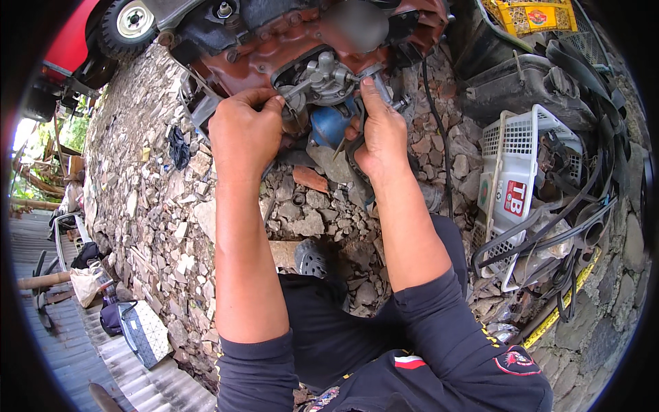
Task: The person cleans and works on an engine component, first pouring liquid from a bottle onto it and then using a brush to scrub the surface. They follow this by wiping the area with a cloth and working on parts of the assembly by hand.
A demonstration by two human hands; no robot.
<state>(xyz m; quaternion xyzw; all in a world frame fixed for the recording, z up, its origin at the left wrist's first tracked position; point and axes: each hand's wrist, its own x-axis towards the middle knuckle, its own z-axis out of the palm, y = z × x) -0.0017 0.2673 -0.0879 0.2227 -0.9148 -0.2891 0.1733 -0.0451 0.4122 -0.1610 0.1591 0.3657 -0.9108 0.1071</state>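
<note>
I have both hands on the grey carburettor [322, 79], which sits in an opening of the rust-red engine [274, 51] just above my knuckles. My left hand [244, 134] is curled tight on its left side; what the fingers pinch I cannot tell. My right hand [377, 137] grips a thin tool [341, 145], forefinger pressed up against the carburettor's right edge. I judge the part is not yet free. Under my wrists lies rubble ground [158, 213]; right of my right hand a white basket [511, 147] holds black belts [549, 233].
</note>
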